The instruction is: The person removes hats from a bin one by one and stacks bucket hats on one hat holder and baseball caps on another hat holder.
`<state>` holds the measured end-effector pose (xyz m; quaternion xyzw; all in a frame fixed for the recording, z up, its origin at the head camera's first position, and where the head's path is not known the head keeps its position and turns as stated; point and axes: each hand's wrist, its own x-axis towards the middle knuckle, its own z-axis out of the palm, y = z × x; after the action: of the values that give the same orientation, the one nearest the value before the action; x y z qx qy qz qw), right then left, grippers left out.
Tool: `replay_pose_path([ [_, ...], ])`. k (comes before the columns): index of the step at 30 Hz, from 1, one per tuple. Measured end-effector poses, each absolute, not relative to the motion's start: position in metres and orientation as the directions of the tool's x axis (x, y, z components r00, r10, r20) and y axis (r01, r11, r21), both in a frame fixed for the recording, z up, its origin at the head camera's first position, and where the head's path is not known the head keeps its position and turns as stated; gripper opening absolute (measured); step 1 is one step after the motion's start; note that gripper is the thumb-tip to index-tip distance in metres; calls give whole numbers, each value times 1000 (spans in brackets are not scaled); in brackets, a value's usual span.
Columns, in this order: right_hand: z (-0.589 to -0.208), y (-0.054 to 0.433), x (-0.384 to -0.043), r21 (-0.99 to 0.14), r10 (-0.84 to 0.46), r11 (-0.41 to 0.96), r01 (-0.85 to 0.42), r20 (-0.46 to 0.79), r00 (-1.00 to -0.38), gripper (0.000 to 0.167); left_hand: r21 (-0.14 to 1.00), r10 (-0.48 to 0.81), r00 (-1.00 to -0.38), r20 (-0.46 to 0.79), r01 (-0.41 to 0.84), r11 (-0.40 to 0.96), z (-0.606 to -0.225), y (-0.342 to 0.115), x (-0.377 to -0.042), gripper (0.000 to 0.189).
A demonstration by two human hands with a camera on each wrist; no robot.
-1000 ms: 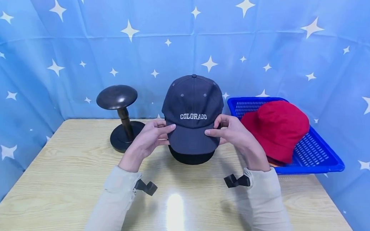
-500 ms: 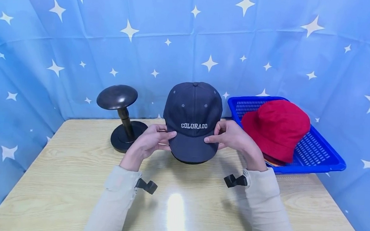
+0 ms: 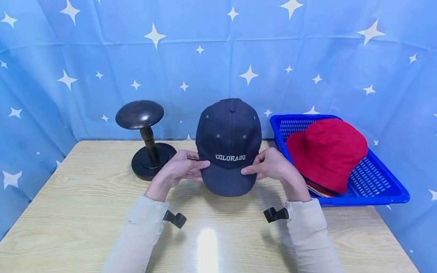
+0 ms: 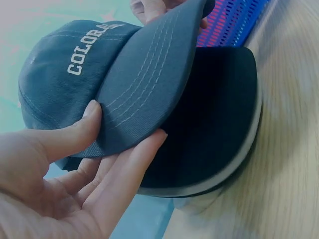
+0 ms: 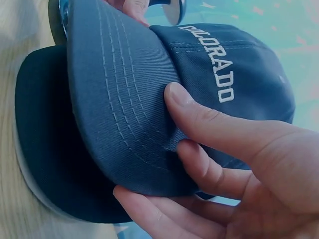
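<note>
A dark navy baseball cap [image 3: 229, 131] with white COLORADO lettering faces me in the middle of the head view, its brim tilted down. My left hand [image 3: 181, 167] pinches one side of the brim, thumb on top and fingers beneath. On the opposite side my right hand [image 3: 274, 168] grips the brim the same way, its thumb by the seam. Under the cap, both wrist views show a wide black brim [image 4: 219, 124] with a pale edge, jutting out beyond the navy one. What carries that lower brim is mostly hidden.
To the left stands a dark hat stand [image 3: 139, 115] with a domed top and round base. A blue plastic basket [image 3: 383, 199] at the right holds a red bucket hat [image 3: 333, 155], with other hat edges beneath. A star-patterned blue curtain [image 3: 196, 16] hangs behind the wooden table [image 3: 84, 211].
Both hands have brought the navy cap lower and tipped its front down, showing more of its crown. The black brim below is now covered in the head view.
</note>
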<state>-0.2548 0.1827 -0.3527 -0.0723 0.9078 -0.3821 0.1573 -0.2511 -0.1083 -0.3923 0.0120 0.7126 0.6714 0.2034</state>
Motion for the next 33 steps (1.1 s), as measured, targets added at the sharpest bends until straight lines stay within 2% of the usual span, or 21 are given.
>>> replay_pose_path([
  [16,-368,178,-259,-662,-167,749,30,-232,-958,39,956,206,-939,-277,-247,157,-398,-105,-253,19],
  [26,-369,175,-261,-628,-111,774,78,-257,-960,42,938,95,-948,-305,-282,200,-403,-100,-260,40],
  [33,-369,175,-260,-618,-111,782,80,-264,-958,41,943,126,-946,-299,-273,189,-406,-102,-260,32],
])
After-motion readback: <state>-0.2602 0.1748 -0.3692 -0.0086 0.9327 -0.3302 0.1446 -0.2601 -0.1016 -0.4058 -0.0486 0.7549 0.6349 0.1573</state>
